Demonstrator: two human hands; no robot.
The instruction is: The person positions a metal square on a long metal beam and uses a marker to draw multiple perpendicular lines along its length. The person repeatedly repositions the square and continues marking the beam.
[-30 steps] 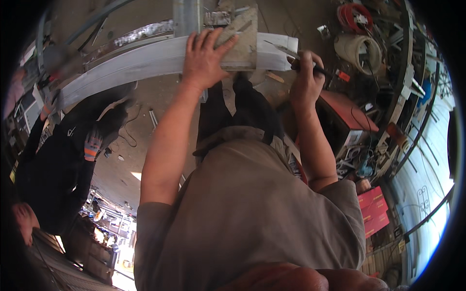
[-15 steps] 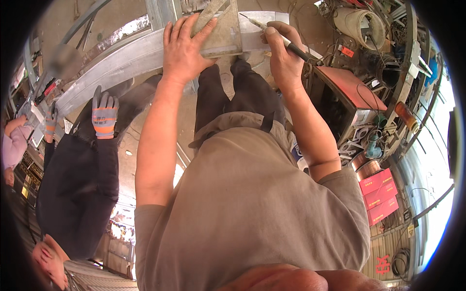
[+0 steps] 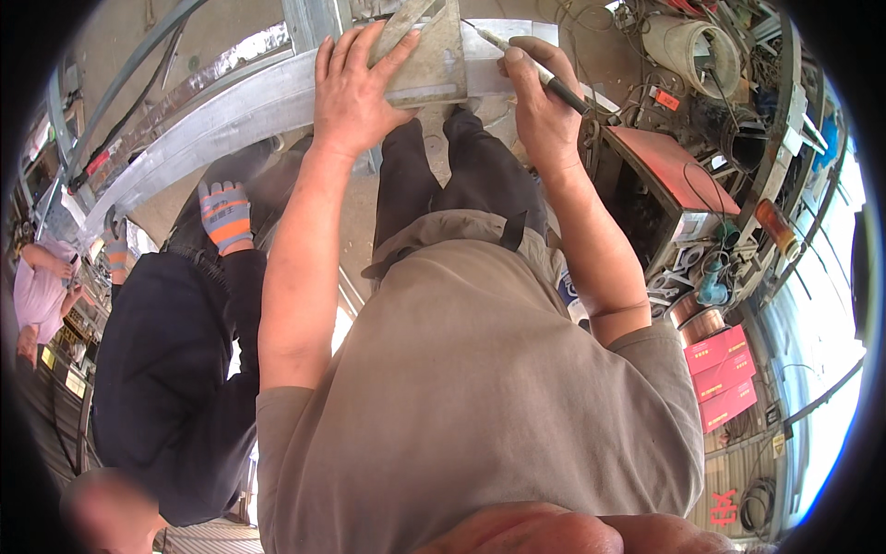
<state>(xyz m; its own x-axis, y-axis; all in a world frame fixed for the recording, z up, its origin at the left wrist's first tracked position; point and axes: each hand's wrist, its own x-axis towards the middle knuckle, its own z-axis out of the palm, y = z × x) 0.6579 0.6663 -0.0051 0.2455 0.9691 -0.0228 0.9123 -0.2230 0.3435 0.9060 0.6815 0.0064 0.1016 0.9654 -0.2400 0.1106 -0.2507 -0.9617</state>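
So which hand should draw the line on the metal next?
Probably the right hand: it grips the marking pen with the tip at the edge of the metal square. The left hand lies flat on that square, pressing it to the metal beam.

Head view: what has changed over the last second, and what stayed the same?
The gloved co-worker's hand has come up beside the metal beam. The right hand has shifted the marker so its tip sits near the square's edge. Unchanged: the left hand still presses the metal square flat on the beam.
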